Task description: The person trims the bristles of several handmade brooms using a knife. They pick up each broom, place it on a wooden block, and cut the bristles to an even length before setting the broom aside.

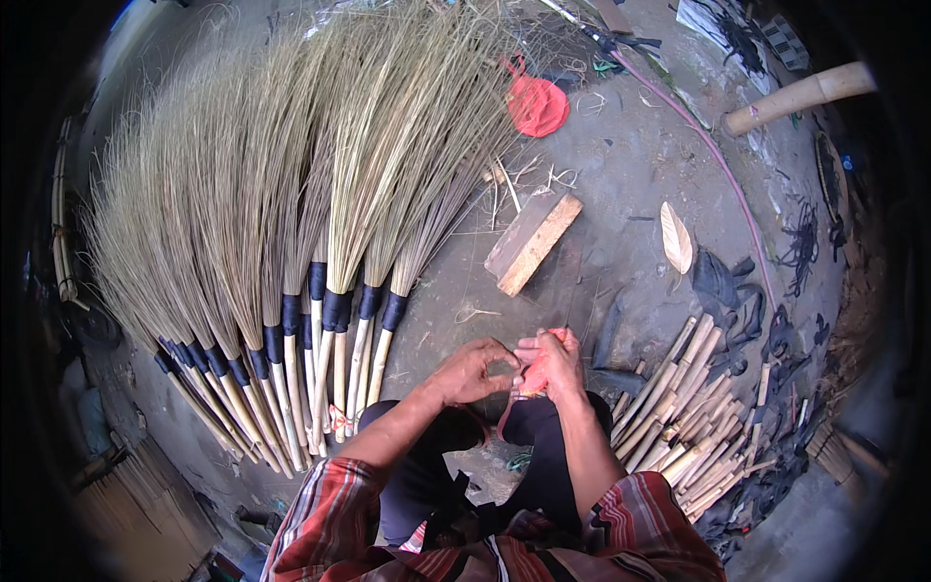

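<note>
In front of my knees, my two hands meet. My right hand [555, 363] is closed around a small crumpled red-orange piece [534, 375], which looks like thin plastic; the fingers hide part of it. Beside it, my left hand [475, 371] has its fingers curled toward the thumb, the tips close to the red-orange piece. Whatever lies between those fingertips is too small to make out. To the left, several grass brooms [281, 184] lie fanned out, their pale stick handles [320, 388] pointing toward me and their necks bound in black [337, 310].
Ahead of my hands rests a wooden block [535, 242]. A red plastic bag [538, 105] lies beyond it, near the broom tips. Cut sticks [679, 417] are piled at my right, by black rubber strips [716, 281]. A dry leaf [676, 238], a pink hose [703, 136] and a bamboo pole [800, 97] are farther right.
</note>
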Motion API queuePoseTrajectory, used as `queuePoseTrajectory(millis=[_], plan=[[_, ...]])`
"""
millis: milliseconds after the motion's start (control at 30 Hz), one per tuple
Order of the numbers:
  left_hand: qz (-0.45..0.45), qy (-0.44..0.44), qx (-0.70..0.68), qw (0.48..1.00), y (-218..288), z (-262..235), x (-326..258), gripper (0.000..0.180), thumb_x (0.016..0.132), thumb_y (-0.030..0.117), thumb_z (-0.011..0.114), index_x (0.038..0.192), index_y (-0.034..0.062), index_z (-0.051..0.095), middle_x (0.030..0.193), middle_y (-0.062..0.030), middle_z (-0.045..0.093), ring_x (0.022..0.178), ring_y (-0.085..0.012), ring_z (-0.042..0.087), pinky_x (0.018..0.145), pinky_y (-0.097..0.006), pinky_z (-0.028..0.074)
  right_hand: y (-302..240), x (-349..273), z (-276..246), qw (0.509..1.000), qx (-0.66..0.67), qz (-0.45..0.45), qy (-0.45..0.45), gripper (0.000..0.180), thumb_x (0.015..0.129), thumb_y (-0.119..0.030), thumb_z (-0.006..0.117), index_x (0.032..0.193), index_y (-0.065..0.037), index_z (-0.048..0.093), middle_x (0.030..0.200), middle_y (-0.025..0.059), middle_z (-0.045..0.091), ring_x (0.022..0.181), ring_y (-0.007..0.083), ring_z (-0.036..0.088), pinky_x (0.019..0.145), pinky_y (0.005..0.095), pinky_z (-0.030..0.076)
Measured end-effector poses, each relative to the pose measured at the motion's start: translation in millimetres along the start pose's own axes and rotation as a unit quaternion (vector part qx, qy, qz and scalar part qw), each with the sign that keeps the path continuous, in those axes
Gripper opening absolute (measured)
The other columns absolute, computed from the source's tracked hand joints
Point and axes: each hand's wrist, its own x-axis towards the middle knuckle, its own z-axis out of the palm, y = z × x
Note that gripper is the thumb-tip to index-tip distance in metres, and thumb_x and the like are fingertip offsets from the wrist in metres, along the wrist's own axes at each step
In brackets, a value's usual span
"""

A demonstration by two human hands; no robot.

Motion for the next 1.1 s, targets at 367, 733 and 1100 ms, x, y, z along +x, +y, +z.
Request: queuePoseTrajectory(millis=[367,733,1100], plan=[[-0.201,0.111,0.184,0.956,-118.0,65.3,219.6,0.093,0.087,0.044,0.079,0.151,0.0,0.029,0.145,-0.0246,0.048,0.133,-0.0407,0.054,0.106,-0.048,0.051,-20.0,30.0,-35.8,0.988,0.048,-0.135,0.052,0.016,0.101,-0.018,0.062,0.103,-0.004,0.053,0.087,0.0181,0.071,0.055,0.0219,0.065,0.053,0.0343,0.054],[-0.12,0.031,0.287,0.95,-177.3,-40.0,193.2,0.087,0.084,0.049,0.079,0.148,0.0041,0.041,0.139,-0.0236,0.057,0.127,-0.04,0.059,0.107,-0.046,0.048,-5.7,14.7,-17.4,0.981,-0.014,-0.191,-0.028,0.015,0.101,-0.014,0.057,0.104,-0.001,0.051,0.086,0.0197,0.07,0.053,0.0202,0.063,0.053,0.031,0.052],[-0.226,0.549,0.362,0.719,-261.0,-106.4,-33.7,0.079,0.081,0.037,0.083,0.141,0.0015,0.045,0.134,-0.0227,0.053,0.121,-0.041,0.055,0.102,-0.05,0.047,-18.2,65.9,-72.5,0.983,0.055,-0.166,-0.062,0.014,0.101,-0.019,0.06,0.102,-0.007,0.053,0.074,0.0083,0.058,0.05,0.0184,0.056,0.053,0.0331,0.052]])
